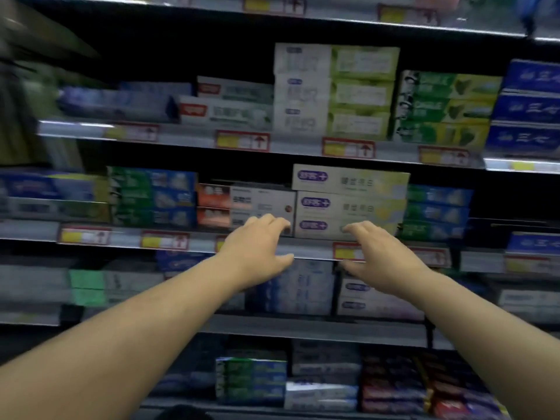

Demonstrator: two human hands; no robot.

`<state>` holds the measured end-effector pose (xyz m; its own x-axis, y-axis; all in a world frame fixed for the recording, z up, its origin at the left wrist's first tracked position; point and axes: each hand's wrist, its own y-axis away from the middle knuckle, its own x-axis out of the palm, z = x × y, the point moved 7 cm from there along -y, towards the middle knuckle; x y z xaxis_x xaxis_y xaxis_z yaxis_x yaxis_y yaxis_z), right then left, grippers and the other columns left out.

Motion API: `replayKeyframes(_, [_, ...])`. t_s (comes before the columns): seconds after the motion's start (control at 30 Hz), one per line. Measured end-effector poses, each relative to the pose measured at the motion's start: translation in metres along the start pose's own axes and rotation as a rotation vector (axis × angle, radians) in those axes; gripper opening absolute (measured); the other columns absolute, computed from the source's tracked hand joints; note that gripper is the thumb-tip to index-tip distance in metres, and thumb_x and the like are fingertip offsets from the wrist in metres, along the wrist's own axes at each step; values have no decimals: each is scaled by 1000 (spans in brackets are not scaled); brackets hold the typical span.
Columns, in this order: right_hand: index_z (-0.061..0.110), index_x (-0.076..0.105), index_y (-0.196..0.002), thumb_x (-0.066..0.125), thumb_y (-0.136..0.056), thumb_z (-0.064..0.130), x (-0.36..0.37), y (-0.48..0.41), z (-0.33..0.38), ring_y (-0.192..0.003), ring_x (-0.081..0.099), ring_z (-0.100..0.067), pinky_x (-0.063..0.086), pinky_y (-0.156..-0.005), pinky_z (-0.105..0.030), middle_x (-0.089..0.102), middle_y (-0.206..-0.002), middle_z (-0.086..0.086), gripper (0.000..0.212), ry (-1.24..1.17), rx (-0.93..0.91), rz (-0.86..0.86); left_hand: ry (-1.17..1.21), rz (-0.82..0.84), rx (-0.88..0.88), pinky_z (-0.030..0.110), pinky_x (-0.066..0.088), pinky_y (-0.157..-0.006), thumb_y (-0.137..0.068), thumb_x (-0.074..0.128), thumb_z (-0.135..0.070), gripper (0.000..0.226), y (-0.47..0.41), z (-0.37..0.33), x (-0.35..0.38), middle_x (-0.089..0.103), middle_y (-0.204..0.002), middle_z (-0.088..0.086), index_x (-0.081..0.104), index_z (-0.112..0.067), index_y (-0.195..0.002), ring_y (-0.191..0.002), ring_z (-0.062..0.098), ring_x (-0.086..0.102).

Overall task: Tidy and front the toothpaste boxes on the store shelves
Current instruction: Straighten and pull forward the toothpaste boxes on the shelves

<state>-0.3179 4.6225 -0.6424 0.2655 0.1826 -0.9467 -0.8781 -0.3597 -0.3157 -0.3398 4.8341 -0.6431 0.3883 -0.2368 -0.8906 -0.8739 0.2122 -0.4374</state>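
Both my arms reach toward the middle shelf (312, 248) of a toothpaste display. My left hand (257, 253) hovers with loosely curved fingers in front of the white and orange boxes (260, 204), its fingertips near the lower box's right end. My right hand (378, 256) spreads relaxed fingers in front of the bottom box of a stack of three cream boxes with purple logos (348, 204). Neither hand holds anything. The top cream box sits slightly skewed to the left of the two below. The view is blurred.
Above, a shelf carries white-and-green boxes (333, 92), green boxes (445, 107) and blue boxes (527, 110). Green-and-blue boxes (151, 195) stand left of my hands and more (436, 213) to the right. Lower shelves hold further boxes (291, 289). Red and yellow price tags (242, 140) line the shelf edges.
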Motion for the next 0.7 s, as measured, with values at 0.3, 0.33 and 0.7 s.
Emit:
replayKeyframes(0.3, [23, 34, -154, 64, -98, 39, 18, -58, 146, -138, 45, -19, 42, -107, -32, 36, -158, 3, 66, -385, -123, -29, 144, -143, -315, 34, 45, -98, -97, 61, -39, 57, 39, 146, -55, 51, -138, 6, 46, -15, -146, -122, 25, 53])
replayKeyframes(0.33, [23, 34, -155, 64, -98, 39, 20, -65, 162, -139, 43, -19, 40, -108, -31, 36, -159, 3, 67, -432, -130, -33, 169, -173, -359, 33, 43, -99, -96, 63, -35, 55, 43, 164, -62, 53, -136, 8, 48, -12, -144, -123, 26, 53])
replayKeyframes(0.7, [20, 38, -155, 64, -99, 25, 24, -156, 258, -116, 58, -16, 48, -97, -29, 40, -155, 0, 63, -809, -64, -147, 386, -365, -717, 35, 42, -99, -99, 58, -26, 61, 47, 303, -124, 37, -156, 9, 37, -12, -154, -124, 30, 52])
